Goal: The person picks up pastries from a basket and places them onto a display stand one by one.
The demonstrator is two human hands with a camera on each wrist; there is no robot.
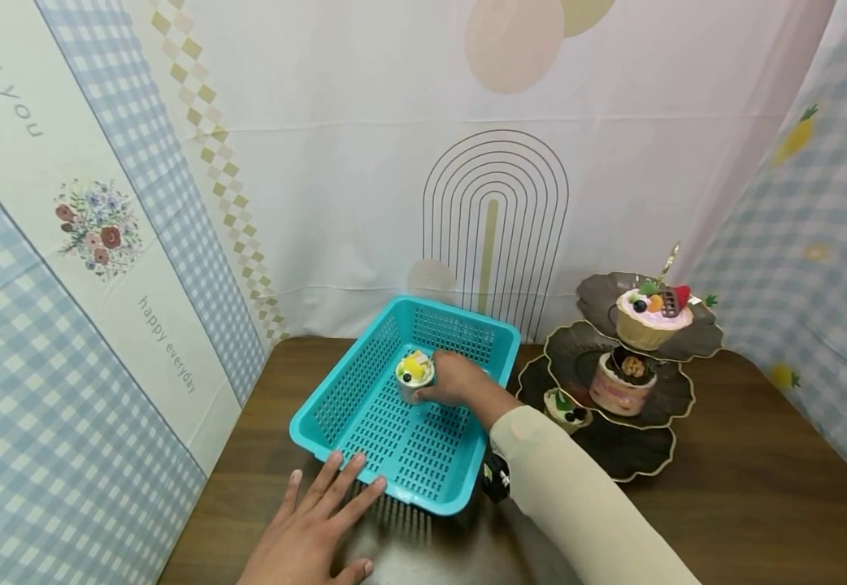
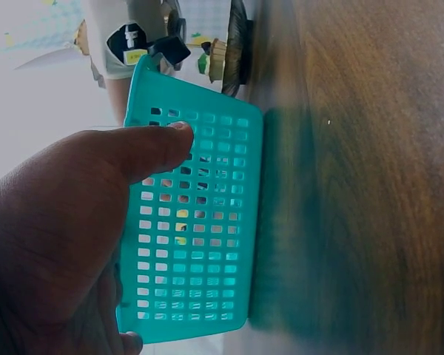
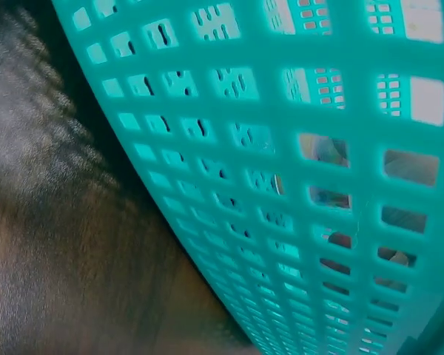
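A turquoise perforated plastic basket (image 1: 409, 455) stands on the wooden table. Inside it, toward the back, is a dessert cup (image 1: 414, 368) topped with cream, yellow fruit and a dark berry. My right hand (image 1: 456, 379) reaches over the basket's right side and grips this cup from its right. Spread and straight, the fingers of my left hand (image 1: 310, 524) rest at the near rim. The left wrist view shows the left thumb (image 2: 159, 148) lying along the basket's outer wall. Through the holes in the basket wall (image 3: 277, 122), the right wrist view gives only fragments of the right hand and cup.
Right of the basket stands a dark three-tiered tray (image 1: 631, 455) with gold scalloped edges. It carries a pink-cream cupcake (image 1: 650, 323) on top, a walnut-topped cake (image 1: 619, 392) in the middle, and a small cupcake (image 1: 562, 409) below. Patterned cloth (image 1: 350, 203) hangs behind and on both sides.
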